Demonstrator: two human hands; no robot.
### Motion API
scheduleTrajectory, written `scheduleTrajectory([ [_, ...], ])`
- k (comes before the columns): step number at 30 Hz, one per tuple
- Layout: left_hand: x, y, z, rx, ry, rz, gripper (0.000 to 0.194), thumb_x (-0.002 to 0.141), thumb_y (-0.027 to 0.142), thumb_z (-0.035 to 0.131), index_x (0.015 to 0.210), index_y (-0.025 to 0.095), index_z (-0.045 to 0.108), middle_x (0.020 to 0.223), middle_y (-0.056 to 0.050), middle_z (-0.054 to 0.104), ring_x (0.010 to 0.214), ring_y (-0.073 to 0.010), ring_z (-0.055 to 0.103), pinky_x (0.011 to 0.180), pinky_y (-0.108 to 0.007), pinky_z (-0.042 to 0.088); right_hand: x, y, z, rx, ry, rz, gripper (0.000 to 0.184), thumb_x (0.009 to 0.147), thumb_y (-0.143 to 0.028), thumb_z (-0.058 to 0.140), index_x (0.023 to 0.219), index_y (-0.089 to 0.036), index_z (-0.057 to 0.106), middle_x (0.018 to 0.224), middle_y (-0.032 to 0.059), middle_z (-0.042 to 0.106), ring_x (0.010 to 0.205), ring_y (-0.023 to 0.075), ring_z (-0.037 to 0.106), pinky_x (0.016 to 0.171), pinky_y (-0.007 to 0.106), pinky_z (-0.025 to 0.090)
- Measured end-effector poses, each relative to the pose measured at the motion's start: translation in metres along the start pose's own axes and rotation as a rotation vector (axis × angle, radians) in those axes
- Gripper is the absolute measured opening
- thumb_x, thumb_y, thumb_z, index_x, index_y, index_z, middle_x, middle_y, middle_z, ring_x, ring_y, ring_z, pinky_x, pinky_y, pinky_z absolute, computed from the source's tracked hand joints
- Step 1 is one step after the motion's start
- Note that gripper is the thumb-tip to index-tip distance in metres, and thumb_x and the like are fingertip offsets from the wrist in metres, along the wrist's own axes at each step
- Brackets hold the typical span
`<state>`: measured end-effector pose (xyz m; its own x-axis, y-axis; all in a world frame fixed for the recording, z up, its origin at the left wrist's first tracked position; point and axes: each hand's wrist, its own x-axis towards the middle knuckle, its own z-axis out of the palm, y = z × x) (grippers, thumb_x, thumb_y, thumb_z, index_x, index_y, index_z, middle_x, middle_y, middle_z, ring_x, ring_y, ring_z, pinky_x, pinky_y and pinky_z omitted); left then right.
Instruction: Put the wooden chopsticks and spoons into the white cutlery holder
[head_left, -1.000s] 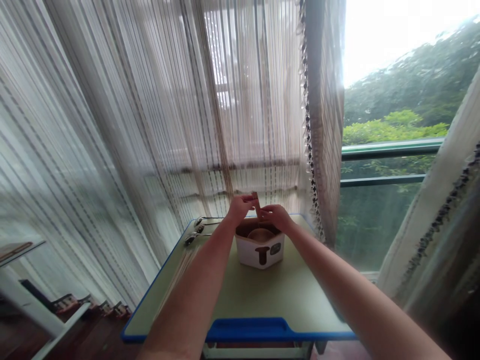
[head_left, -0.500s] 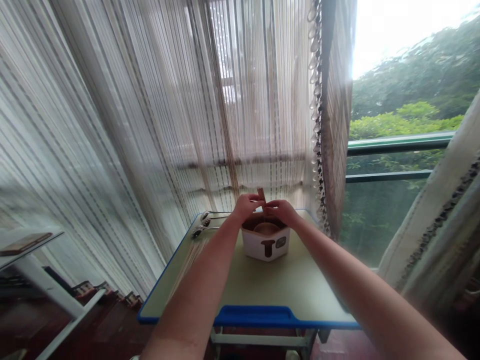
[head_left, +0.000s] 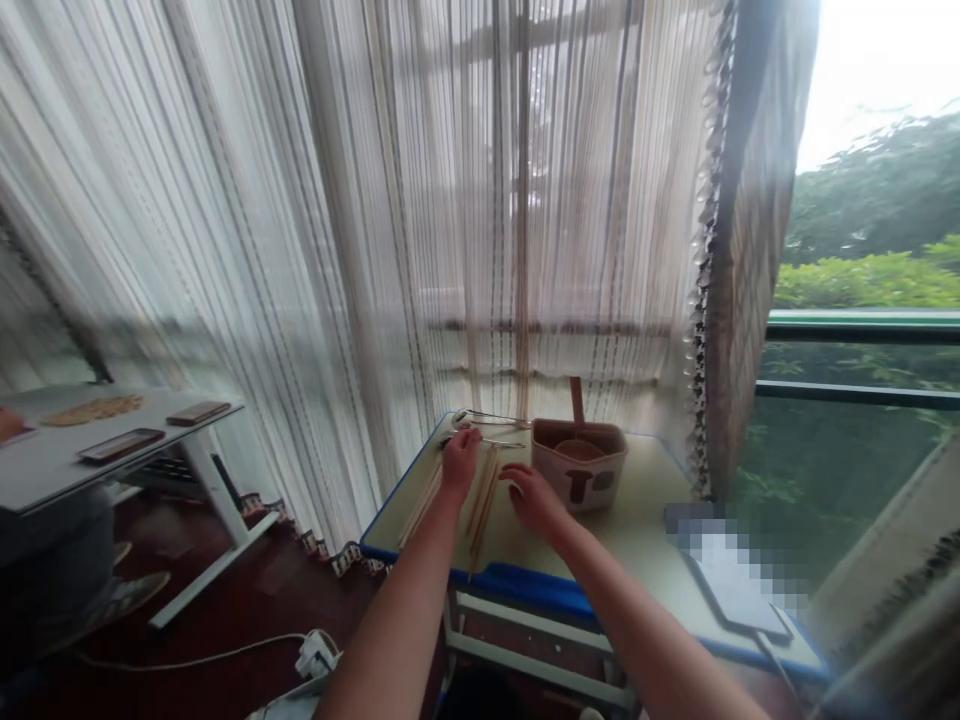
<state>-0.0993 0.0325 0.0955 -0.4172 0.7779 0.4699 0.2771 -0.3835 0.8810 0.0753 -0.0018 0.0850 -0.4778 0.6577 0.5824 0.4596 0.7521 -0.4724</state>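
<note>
My left hand [head_left: 459, 461] rests on the small blue-rimmed table [head_left: 540, 585], its fingers curled down over the far ends of several long wooden chopsticks [head_left: 480, 500]. My right hand [head_left: 534, 497] lies just right of the chopsticks, fingers loosely bent and apart, with nothing visible in it. Behind my right hand stands a white and brown holder [head_left: 579, 464] with a brown wooden utensil [head_left: 576, 400] upright in it. Two metal spoons [head_left: 480, 418] lie at the table's far left corner, just beyond my left hand.
Sheer striped curtains [head_left: 420, 220] hang behind the table, with a window and green railing [head_left: 862, 325] at right. A phone [head_left: 731, 585] with a cable lies on the table's right side. A white side table [head_left: 90, 440] and a seated person's leg [head_left: 52, 560] are at left.
Both hands have left the utensil over the holder and come down to the left onto the chopsticks. The utensil now stands in the holder. The view has swung left.
</note>
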Motion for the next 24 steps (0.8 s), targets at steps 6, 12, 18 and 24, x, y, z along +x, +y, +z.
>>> scheduleTrajectory([
  [6, -0.045, -0.005, -0.034, 0.102, -0.043, -0.034, 0.034, 0.081, 0.046, 0.047, 0.084, 0.016, 0.063, 0.080, -0.005, 0.065, 0.077, -0.0165, 0.059, 0.072, -0.028, 0.045, -0.032, -0.007, 0.056, -0.019, -0.216, 0.069, 0.029, 0.084, -0.021, 0.043, 0.103, -0.021, 0.066, 0.114, 0.0085, 0.062, 0.107, 0.0210, 0.056, 0.095, 0.033, 0.039],
  [12, -0.085, -0.014, -0.050, 0.195, -0.094, -0.098, 0.029, 0.081, 0.040, 0.050, 0.085, 0.015, 0.065, 0.082, -0.007, 0.067, 0.081, -0.0187, 0.060, 0.077, -0.032, 0.045, -0.043, -0.022, 0.059, -0.184, -0.159, 0.227, 0.025, 0.084, -0.029, 0.047, 0.098, -0.020, 0.065, 0.104, 0.0077, 0.065, 0.099, 0.0195, 0.057, 0.087, 0.028, 0.039],
  [18, -0.104, -0.020, -0.058, 0.252, -0.150, -0.102, 0.025, 0.079, 0.035, 0.054, 0.086, 0.015, 0.066, 0.081, -0.010, 0.068, 0.076, -0.0203, 0.061, 0.074, -0.034, 0.046, -0.045, -0.017, 0.052, -0.315, -0.052, 0.426, 0.023, 0.078, -0.032, 0.051, 0.086, -0.015, 0.065, 0.089, 0.0117, 0.066, 0.088, 0.0234, 0.058, 0.080, 0.031, 0.039],
  [24, -0.105, -0.020, -0.058, 0.270, -0.182, -0.095, 0.024, 0.077, 0.036, 0.057, 0.085, 0.016, 0.068, 0.082, -0.009, 0.069, 0.076, -0.0203, 0.062, 0.074, -0.033, 0.046, -0.046, -0.018, 0.049, -0.405, -0.064, 0.551, 0.038, 0.077, -0.048, 0.050, 0.072, -0.015, 0.066, 0.073, 0.0156, 0.067, 0.081, 0.0281, 0.061, 0.071, 0.035, 0.041],
])
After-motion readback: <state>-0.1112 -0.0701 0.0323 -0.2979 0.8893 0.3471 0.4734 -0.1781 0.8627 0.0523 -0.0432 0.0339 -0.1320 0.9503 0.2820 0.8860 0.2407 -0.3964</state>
